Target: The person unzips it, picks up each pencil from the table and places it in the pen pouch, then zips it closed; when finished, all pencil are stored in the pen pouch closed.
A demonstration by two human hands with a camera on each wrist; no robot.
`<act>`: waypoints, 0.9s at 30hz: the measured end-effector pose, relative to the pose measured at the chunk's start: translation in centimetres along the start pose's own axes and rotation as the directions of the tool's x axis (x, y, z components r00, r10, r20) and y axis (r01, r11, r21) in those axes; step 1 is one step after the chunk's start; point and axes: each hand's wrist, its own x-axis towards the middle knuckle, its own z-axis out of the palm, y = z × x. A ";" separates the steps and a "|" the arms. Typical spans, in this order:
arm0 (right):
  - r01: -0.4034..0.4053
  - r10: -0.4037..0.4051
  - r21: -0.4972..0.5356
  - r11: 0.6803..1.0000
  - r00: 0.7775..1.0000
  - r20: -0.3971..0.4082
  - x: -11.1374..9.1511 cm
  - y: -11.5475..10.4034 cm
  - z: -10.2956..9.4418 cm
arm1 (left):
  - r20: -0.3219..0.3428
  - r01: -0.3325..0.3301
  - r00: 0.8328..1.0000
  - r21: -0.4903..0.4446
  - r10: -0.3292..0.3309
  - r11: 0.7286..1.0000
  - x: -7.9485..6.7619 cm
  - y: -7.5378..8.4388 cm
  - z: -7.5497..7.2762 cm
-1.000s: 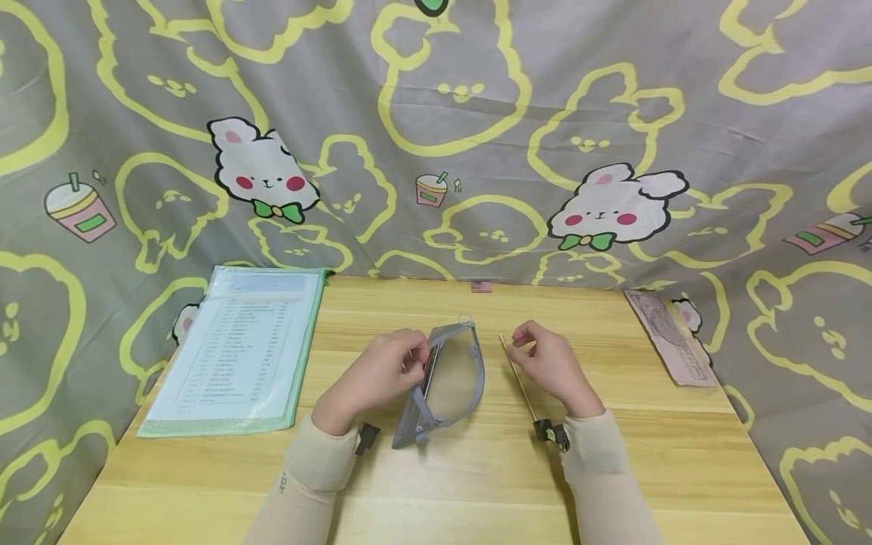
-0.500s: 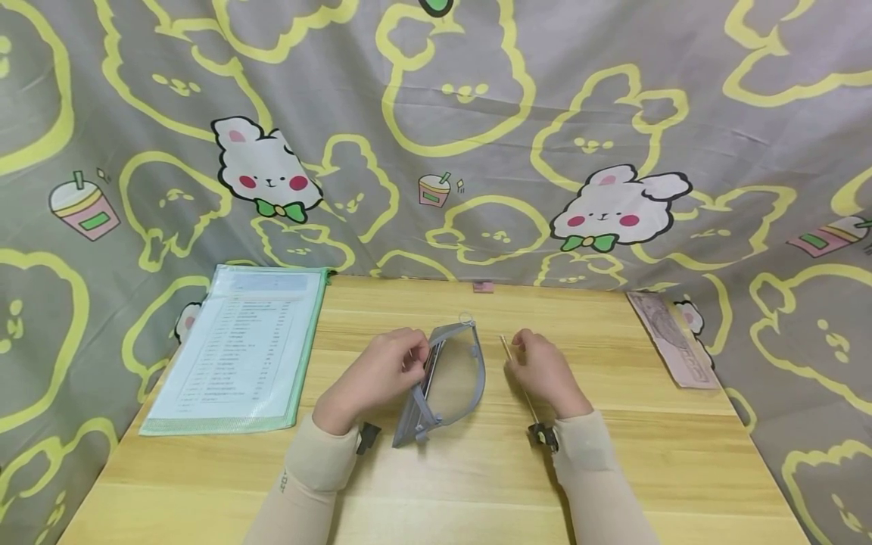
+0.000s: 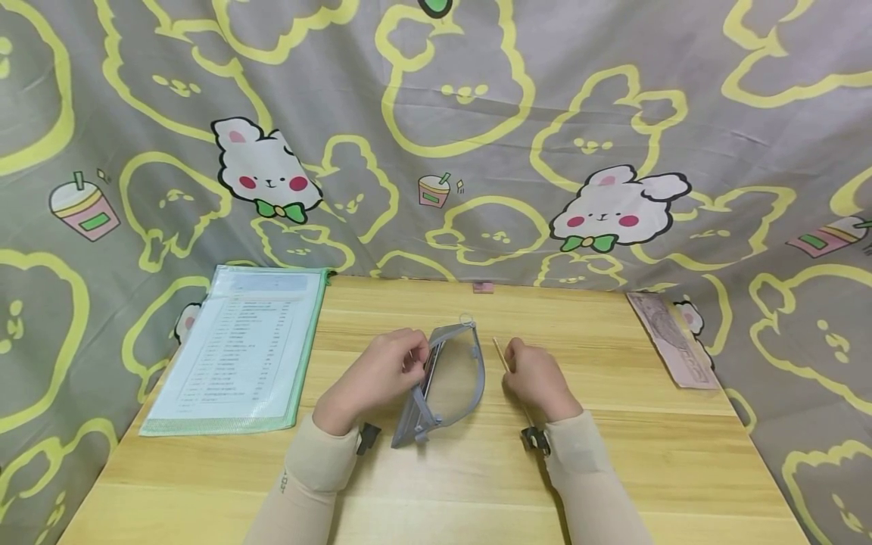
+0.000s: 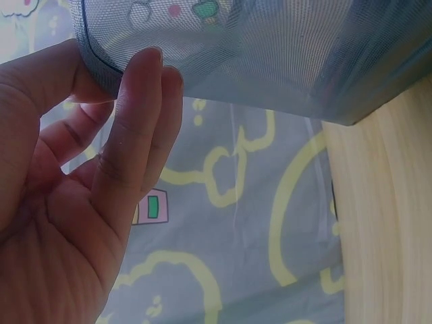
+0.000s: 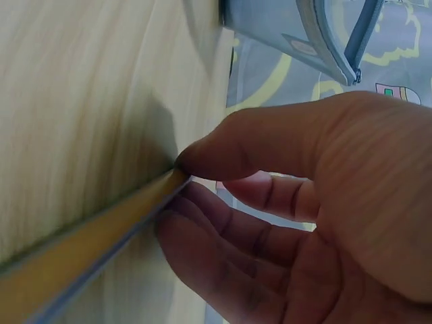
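Observation:
A grey mesh zip pouch (image 3: 406, 424) stands at the middle of the table with its mouth spread wide. My left hand (image 3: 386, 369) pinches its near-left rim between thumb and fingers. In the left wrist view the see-through mesh wall (image 4: 270, 74) hangs from those fingertips. To the right of the pouch, my right hand (image 3: 540, 378) pinches a thin yellow pencil-like stick (image 3: 500, 352) between thumb and fingers. In the right wrist view the stick (image 5: 101, 236) runs from the fingertips toward the lower left, close over the wood.
A green-edged clear zip folder (image 3: 235, 348) with a printed sheet lies at the table's left. A pinkish banknote-like paper (image 3: 671, 341) lies at the right edge, and a small pink piece (image 3: 483, 288) at the back. A patterned grey curtain (image 3: 341, 98) encloses the table (image 3: 436, 499).
My right hand has lowered and shifted slightly left, pinching the stick, whose tip has moved toward the pouch. The left hand and the pouch stay where they were.

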 end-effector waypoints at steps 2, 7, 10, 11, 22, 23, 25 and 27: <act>-0.005 0.005 0.000 1.000 1.000 -0.003 0.0 0.0 0.1 | 0.000 0.003 1.000 0.001 -0.003 1.000 0.0 0.0 0.0; -0.029 0.029 0.039 0.999 1.000 -0.003 -0.1 0.1 -0.2 | 0.001 0.005 1.000 0.006 -0.005 1.000 -0.1 0.0 0.0; -0.027 0.029 0.098 0.995 0.999 -0.016 -0.2 0.1 -0.8 | 0.000 0.001 1.000 0.008 -0.001 1.000 -0.1 0.1 0.0; -0.026 0.029 0.131 0.991 0.999 -0.026 -0.3 0.1 -1.1 | -0.002 -0.001 1.000 0.008 0.001 1.000 -0.1 0.1 0.0; -0.019 0.000 0.549 0.835 0.999 0.035 -2.0 -2.1 -4.2 | -0.007 -0.011 1.000 0.009 0.011 1.000 0.0 0.0 0.1; -0.015 -0.015 0.569 0.822 0.999 0.049 -2.2 -2.3 -4.3 | -0.005 -0.009 1.000 0.009 0.009 1.000 0.0 0.0 0.1; -0.009 -0.048 0.601 0.799 0.996 0.079 -2.5 -2.8 -4.5 | -0.003 -0.006 1.000 0.009 0.006 1.000 0.0 -0.1 0.1; 0.000 -0.083 0.624 0.782 0.991 0.105 -2.7 -3.1 -4.5 | -0.002 -0.004 1.000 0.009 0.004 1.000 0.0 -0.1 0.1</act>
